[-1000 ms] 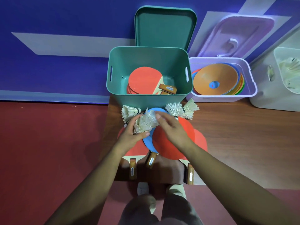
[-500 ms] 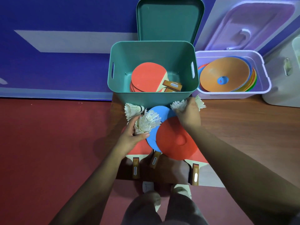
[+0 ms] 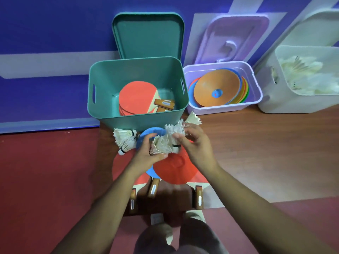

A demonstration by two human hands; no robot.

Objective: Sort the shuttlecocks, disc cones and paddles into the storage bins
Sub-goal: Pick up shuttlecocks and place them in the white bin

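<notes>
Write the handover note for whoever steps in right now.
Left hand grips a shuttlecock bunch; right hand holds further shuttlecocks.
Two loose shuttlecocks, a blue cone, a red cone and floor paddles lie before the green bin.
Done: red paddles in the green bin, stacked cones in the purple bin, white shuttlecocks in the white bin.
Left: bin everything held and on the floor.

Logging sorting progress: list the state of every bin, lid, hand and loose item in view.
Green bin, open, paddles inside.
Green lid, off, propped behind its bin.
Purple bin, open, holds disc cones.
White bin, open, holds shuttlecocks.
Left hand, grips a shuttlecock bunch.
Right hand, pinches other shuttlecocks.
Red disc cone, unsorted, lying on floor paddles.
Loose shuttlecocks, lying on the floor, untouched.
</notes>
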